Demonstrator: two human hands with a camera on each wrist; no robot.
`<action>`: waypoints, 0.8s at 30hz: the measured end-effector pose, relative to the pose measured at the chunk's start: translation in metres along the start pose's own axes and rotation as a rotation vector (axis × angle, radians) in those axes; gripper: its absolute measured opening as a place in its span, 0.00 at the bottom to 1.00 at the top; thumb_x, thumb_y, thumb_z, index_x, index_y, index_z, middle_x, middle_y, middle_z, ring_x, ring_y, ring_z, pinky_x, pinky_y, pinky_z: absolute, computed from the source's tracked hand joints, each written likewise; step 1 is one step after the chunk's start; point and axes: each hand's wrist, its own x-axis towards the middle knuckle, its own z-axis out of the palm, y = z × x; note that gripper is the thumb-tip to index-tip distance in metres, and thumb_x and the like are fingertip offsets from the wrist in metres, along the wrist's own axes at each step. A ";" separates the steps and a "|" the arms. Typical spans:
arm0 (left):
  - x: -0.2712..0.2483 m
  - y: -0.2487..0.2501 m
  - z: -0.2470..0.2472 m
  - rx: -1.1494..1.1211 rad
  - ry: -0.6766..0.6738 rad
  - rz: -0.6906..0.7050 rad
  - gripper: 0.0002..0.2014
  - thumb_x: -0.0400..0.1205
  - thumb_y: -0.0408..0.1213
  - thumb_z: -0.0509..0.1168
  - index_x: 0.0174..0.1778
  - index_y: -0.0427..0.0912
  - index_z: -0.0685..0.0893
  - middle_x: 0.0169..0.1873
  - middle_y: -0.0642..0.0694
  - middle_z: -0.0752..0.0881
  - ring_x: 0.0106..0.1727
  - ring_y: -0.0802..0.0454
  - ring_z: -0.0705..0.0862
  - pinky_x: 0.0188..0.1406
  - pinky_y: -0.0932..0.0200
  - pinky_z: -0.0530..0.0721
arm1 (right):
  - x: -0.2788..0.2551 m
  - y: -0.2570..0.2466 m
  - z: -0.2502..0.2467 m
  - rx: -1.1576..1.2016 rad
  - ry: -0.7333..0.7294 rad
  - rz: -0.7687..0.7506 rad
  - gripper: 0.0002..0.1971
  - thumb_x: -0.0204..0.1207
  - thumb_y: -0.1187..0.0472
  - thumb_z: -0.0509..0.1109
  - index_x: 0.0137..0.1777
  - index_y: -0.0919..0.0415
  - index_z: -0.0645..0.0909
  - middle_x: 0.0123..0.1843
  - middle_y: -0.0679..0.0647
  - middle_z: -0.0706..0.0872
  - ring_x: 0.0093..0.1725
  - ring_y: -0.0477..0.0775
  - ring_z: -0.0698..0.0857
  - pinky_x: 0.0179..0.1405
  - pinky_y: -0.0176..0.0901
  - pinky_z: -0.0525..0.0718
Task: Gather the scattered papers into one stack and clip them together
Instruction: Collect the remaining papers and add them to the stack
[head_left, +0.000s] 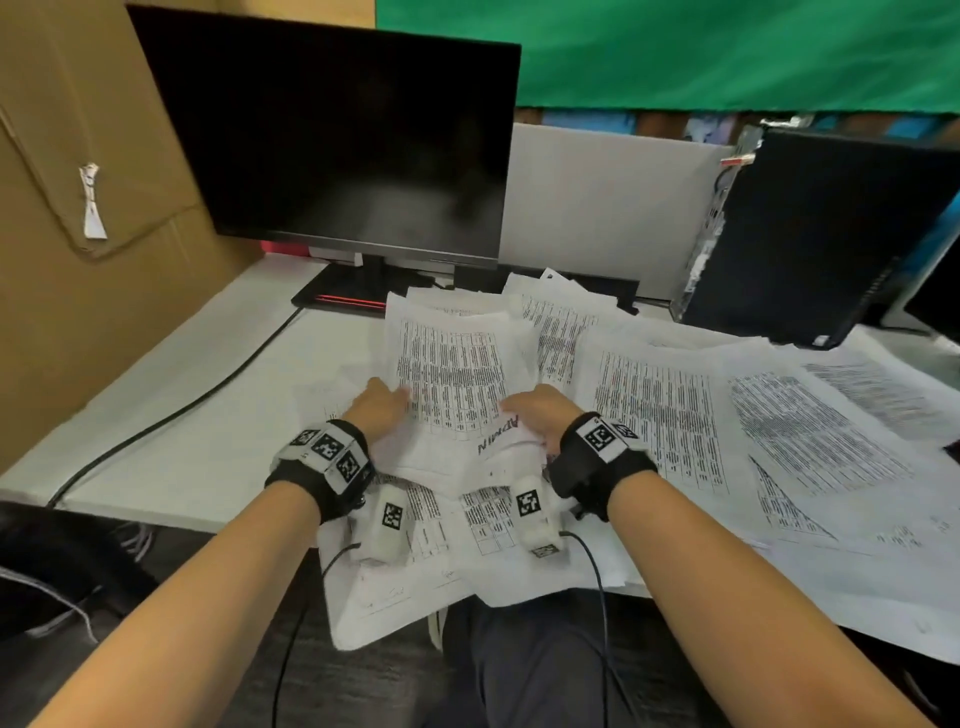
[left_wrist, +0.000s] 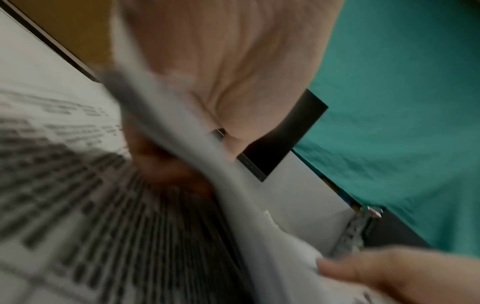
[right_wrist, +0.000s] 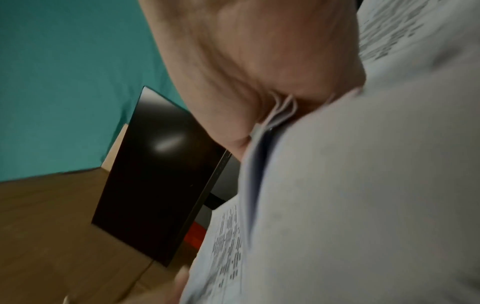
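Observation:
A bundle of printed sheets (head_left: 457, 374) with tables of text is held a little above the white desk (head_left: 208, 415), in front of me. My left hand (head_left: 382, 402) grips its left edge and my right hand (head_left: 535, 410) grips its right edge. In the left wrist view the sheets (left_wrist: 182, 144) run between thumb and fingers of my left hand (left_wrist: 233, 61). The right wrist view shows sheet edges (right_wrist: 280, 111) pinched in the crook of my right hand (right_wrist: 246, 61). More loose sheets (head_left: 727, 426) lie spread across the desk to the right.
A dark monitor (head_left: 332, 140) stands behind the papers and a black computer tower (head_left: 810, 234) at the back right. A cardboard wall (head_left: 78, 208) closes the left side. A black cable (head_left: 182, 410) crosses the desk's left part. Some sheets (head_left: 415, 587) overhang the front edge.

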 end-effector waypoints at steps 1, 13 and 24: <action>-0.002 -0.002 -0.007 -0.107 -0.019 0.031 0.27 0.89 0.45 0.51 0.82 0.37 0.55 0.78 0.38 0.65 0.76 0.37 0.68 0.69 0.46 0.72 | 0.002 0.002 -0.003 0.005 0.008 0.005 0.23 0.82 0.59 0.66 0.72 0.73 0.75 0.55 0.60 0.80 0.51 0.54 0.76 0.53 0.44 0.80; -0.032 -0.080 -0.053 -0.474 0.125 -0.144 0.34 0.80 0.39 0.68 0.78 0.31 0.61 0.64 0.31 0.79 0.62 0.34 0.82 0.60 0.42 0.82 | 0.023 0.030 -0.030 0.369 0.001 0.117 0.16 0.84 0.62 0.67 0.66 0.71 0.74 0.50 0.64 0.86 0.43 0.63 0.86 0.38 0.56 0.89; -0.056 -0.014 -0.047 0.104 0.593 0.404 0.09 0.80 0.23 0.59 0.53 0.28 0.80 0.47 0.33 0.84 0.51 0.36 0.82 0.42 0.56 0.72 | 0.024 0.049 -0.031 0.561 -0.210 -0.007 0.19 0.84 0.74 0.61 0.74 0.70 0.72 0.69 0.64 0.83 0.65 0.64 0.84 0.50 0.48 0.90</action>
